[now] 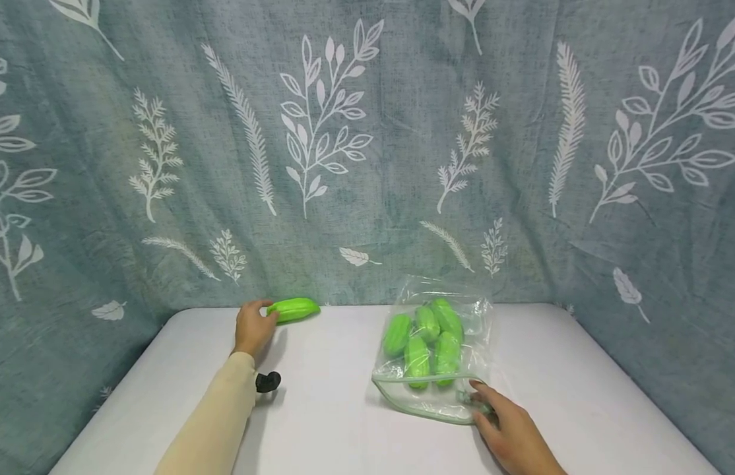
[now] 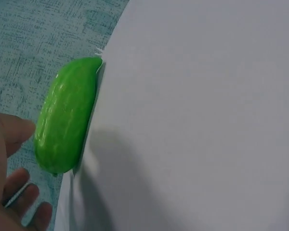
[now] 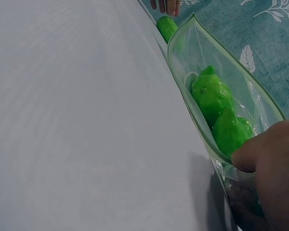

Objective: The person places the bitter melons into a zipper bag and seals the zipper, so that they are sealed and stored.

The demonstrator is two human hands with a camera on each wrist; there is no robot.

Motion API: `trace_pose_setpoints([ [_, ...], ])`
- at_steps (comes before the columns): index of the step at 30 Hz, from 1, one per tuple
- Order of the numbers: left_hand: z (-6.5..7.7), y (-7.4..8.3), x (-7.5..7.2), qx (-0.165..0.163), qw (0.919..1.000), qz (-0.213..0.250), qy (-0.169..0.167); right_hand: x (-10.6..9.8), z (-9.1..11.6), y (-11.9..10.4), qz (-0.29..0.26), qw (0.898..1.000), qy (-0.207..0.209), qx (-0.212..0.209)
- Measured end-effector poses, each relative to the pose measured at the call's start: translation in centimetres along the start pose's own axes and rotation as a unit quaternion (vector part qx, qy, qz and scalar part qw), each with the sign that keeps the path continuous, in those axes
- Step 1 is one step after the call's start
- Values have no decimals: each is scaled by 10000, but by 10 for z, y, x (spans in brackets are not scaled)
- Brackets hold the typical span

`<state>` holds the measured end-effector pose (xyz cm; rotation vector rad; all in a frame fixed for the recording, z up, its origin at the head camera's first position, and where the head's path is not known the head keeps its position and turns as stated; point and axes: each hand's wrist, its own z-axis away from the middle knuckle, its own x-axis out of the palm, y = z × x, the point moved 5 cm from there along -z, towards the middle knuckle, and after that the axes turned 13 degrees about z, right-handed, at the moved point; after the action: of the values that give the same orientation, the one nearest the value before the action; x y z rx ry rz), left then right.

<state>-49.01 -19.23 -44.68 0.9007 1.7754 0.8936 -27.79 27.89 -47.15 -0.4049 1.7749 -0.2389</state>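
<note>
A shiny, plump green cucumber [image 1: 293, 309] lies near the back edge of the table, left of centre. At its left end is my left hand [image 1: 255, 328], fingers spread loosely; in the left wrist view one fingertip [image 2: 26, 129] meets its side, and the others stay apart from it. A clear zip bag [image 1: 477, 349] with a pale green rim lies to the right, several similar cucumbers [image 1: 427, 323] inside. My right hand [image 1: 510, 425] pinches the bag's near right corner, its thumb [image 3: 245, 156] on the rim. The bag's mouth stands parted toward me.
The white table [image 1: 326, 409] ends at a blue-green curtain [image 1: 391, 198] with white leaf prints, which hangs behind and at both sides. A small black object [image 1: 268, 382] sits at my left wrist, beside the cream sleeve [image 1: 216, 415].
</note>
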Motion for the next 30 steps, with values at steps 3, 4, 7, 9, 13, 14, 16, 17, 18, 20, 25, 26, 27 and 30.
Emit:
trace_pose_setpoints([
  [3,-2,3,2,-83,9999,-2,-79,-1,0,-1,10,10000,30,-49],
  [4,-3,4,2,-119,9999,-7,-113,-1,0,-1,3,10000,27,-51],
  [7,-4,6,5,-271,9992,-89,-266,-1,0,-2,-42,10000,-35,5],
  [9,-4,4,7,-353,9986,-147,-366,-1,1,-2,-62,9999,-83,70],
  [13,-7,-2,13,-330,9979,-288,-473,-1,1,-2,-50,9998,-110,134],
  [14,-7,-3,15,-308,9980,-293,-468,-1,1,-2,-44,9998,-113,136],
  [16,-8,-5,16,-266,9981,-319,-450,-1,1,-2,-35,9999,-98,123],
  [17,-7,-5,17,-265,9980,-341,-463,-1,1,-2,-33,9999,-99,123],
  [18,-7,-5,17,-275,9980,-324,-473,0,1,-1,-30,9999,-104,133],
  [20,-5,-5,19,-321,9978,-314,-487,0,2,-1,-30,9998,-125,171],
  [25,-4,-4,21,-277,9977,-425,-451,0,2,0,-22,9997,-148,213],
  [26,-4,-4,21,-249,9977,-465,-424,0,1,0,-19,9997,-147,206],
  [27,-4,-3,21,-238,9976,-513,-399,0,1,0,-8,9997,-146,194],
  [30,-3,-3,22,-229,9965,-715,-369,0,1,0,25,9998,-143,152],
])
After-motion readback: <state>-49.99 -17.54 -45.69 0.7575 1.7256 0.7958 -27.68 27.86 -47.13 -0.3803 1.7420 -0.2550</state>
